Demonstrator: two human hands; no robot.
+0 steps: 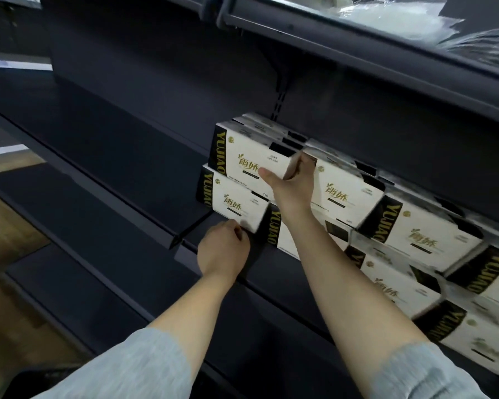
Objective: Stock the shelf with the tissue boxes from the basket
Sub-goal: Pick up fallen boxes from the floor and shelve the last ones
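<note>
White tissue boxes with black ends and gold lettering stand stacked on a dark shelf (pixel 127 156). My right hand (pixel 291 182) grips the right end of the upper left box (pixel 242 151), thumb on its front and fingers round the end. Below it, my left hand (pixel 224 250) has curled fingers at the lower right corner of the lower left box (pixel 231 203); whether they hold that corner is unclear. More boxes (pixel 421 234) fill the shelf to the right in two layers. The basket is out of sight.
The left half of the shelf is bare dark metal, with a joint in its front rail (pixel 176 240). An upper shelf (pixel 357 33) overhangs, bearing clear plastic packs (pixel 401 18). Lower shelf levels and a wooden floor (pixel 9 226) lie at the left.
</note>
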